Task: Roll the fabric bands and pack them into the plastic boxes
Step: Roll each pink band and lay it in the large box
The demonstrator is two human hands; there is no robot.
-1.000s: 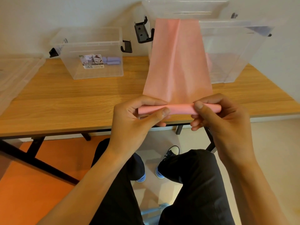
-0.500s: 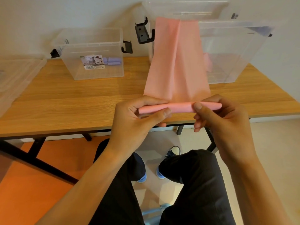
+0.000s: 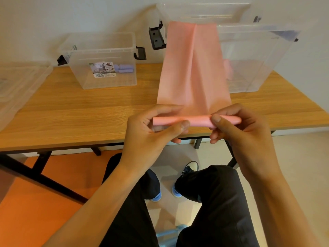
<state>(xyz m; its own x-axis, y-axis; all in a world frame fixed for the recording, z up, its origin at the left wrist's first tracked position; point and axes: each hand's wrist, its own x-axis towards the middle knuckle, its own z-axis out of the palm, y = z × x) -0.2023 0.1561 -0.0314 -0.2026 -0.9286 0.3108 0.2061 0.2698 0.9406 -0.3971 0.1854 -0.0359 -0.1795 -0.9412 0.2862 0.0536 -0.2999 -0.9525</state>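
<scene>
Fabric of a long pink band (image 3: pixel 192 68) is partly wound into a tight roll (image 3: pixel 197 120). The roll's long axis runs level from left to right, just above the near edge of the light wooden tabletop (image 3: pixel 71 113). The left hand (image 3: pixel 149 138) has the roll's left end in a closed grip, thumb in front and fingers curled behind. The right hand (image 3: pixel 245 136) pinches the right end likewise. The unrolled length stretches away from the person and up to the rim of a large clear plastic box (image 3: pixel 258 59) at the back right, covering part of its front wall. A smaller clear plastic box (image 3: pixel 103 75) stands well apart at the back left, holding lavender rolled bands (image 3: pixel 124 68). A clear plastic lid (image 3: pixel 17 82) lies at the far left.
</scene>
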